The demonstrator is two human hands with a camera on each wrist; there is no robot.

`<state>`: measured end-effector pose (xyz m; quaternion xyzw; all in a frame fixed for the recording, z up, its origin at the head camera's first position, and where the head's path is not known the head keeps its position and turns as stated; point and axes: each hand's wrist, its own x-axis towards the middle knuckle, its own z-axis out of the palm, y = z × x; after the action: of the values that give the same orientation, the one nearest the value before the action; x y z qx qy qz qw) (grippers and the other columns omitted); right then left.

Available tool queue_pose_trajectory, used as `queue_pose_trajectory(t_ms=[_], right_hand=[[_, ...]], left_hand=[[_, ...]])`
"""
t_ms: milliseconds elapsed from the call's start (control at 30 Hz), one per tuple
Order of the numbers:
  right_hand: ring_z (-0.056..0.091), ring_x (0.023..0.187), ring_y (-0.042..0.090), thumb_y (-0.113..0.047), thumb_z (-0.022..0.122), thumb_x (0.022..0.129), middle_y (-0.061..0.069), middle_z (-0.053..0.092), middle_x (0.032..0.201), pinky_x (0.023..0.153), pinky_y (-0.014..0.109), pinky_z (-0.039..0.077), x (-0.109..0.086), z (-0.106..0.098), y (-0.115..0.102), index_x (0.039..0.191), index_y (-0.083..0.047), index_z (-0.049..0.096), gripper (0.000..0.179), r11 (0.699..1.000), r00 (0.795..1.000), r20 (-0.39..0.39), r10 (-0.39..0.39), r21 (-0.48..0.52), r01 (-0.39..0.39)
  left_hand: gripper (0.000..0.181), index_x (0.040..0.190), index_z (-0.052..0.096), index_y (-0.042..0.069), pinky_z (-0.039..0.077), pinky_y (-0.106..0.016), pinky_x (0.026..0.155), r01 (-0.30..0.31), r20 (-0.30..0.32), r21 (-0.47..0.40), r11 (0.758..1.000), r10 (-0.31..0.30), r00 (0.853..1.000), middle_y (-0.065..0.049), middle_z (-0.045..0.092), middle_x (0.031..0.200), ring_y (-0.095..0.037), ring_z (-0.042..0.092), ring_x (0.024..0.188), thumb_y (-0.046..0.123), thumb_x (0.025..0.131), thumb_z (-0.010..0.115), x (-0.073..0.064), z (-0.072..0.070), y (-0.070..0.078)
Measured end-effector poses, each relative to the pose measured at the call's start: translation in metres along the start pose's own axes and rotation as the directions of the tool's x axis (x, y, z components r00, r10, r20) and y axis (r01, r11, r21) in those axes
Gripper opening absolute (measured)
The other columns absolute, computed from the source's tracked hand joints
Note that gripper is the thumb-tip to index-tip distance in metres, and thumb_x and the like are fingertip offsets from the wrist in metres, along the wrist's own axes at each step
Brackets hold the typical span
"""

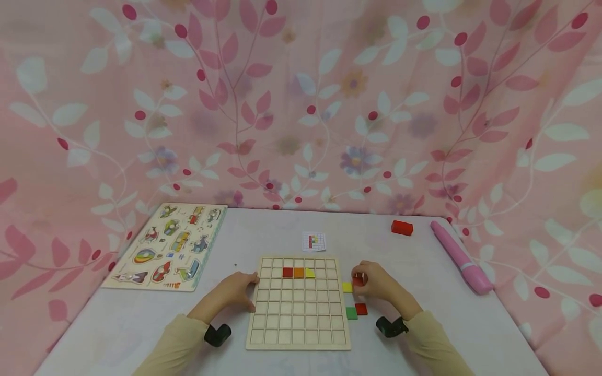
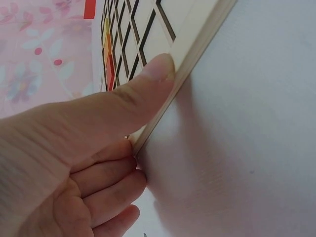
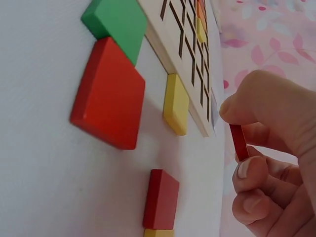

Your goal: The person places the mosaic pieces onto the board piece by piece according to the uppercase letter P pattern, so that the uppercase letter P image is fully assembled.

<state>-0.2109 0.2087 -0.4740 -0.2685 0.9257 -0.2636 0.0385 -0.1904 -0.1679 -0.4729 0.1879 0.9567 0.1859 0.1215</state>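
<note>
A wooden grid board (image 1: 285,322) lies on the table, with a red tile (image 1: 287,272), an orange tile (image 1: 298,272) and a yellow tile (image 1: 310,272) in one of its upper rows. My left hand (image 1: 235,291) rests against the board's left edge, thumb and fingers touching the rim. Just right of the board, my right hand (image 1: 376,282) pinches a thin red tile (image 3: 239,142) between thumb and fingers, above the table. Near it on the table lie a yellow tile (image 1: 347,287), a green tile (image 1: 351,313) and a red tile (image 1: 361,309). Another red tile (image 3: 161,200) shows low in the right wrist view.
Behind the board lies a small pattern card (image 1: 313,242). A picture puzzle board (image 1: 164,248) is at the left. A red block (image 1: 402,227) and a pink stick-like object (image 1: 461,257) lie at the right. Pink floral cloth (image 1: 301,104) hangs behind the table.
</note>
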Motion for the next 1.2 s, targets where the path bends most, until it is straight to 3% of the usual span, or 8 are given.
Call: queue_pose_trajectory(t_ms=[233,567,800,1200], right_hand=[[0.047,0.069,0.016,-0.007,0.072,0.071,-0.004,0.048,0.075,0.055,0.021,0.045,0.006,-0.005,-0.009,0.088,-0.004,0.064,0.019,0.998,1.0,-0.004,-0.025,0.062,0.025],[0.046,0.068,0.013,-0.007,0.073,0.07,-0.004,0.048,0.076,0.055,0.02,0.044,0.019,-0.004,-0.022,0.091,-0.002,0.065,0.023,0.994,0.994,-0.032,-0.106,0.024,0.107],[0.044,0.062,0.01,-0.007,0.072,0.069,-0.003,0.047,0.073,0.052,0.02,0.042,0.036,0.0,-0.037,0.088,0.0,0.064,0.022,0.973,0.973,-0.038,-0.228,0.02,0.228],[0.045,0.061,0.008,-0.007,0.072,0.068,-0.002,0.048,0.074,0.052,0.018,0.042,0.06,0.014,-0.058,0.085,-0.001,0.064,0.02,0.947,0.946,-0.043,-0.321,0.013,0.322]], left_hand=[[0.069,0.112,0.061,0.002,0.036,-0.046,0.091,0.001,0.008,-0.001,1.0,-0.001,1.0,-0.017,0.051,0.123,-0.036,0.047,0.109,0.022,0.052,0.086,0.001,0.002,-0.002],[0.07,0.113,0.06,0.001,0.036,-0.047,0.091,-0.009,-0.006,-0.005,1.0,0.009,1.0,-0.017,0.052,0.122,-0.037,0.047,0.109,0.022,0.052,0.086,0.0,0.004,-0.003],[0.07,0.114,0.059,0.001,0.035,-0.046,0.092,-0.016,-0.001,-0.008,1.0,0.016,1.0,-0.017,0.051,0.123,-0.037,0.046,0.11,0.022,0.053,0.085,0.0,0.003,-0.005],[0.069,0.114,0.06,0.002,0.035,-0.047,0.091,-0.021,-0.012,-0.007,1.0,0.021,1.0,-0.016,0.051,0.124,-0.037,0.046,0.11,0.022,0.052,0.086,0.0,0.002,-0.005]])
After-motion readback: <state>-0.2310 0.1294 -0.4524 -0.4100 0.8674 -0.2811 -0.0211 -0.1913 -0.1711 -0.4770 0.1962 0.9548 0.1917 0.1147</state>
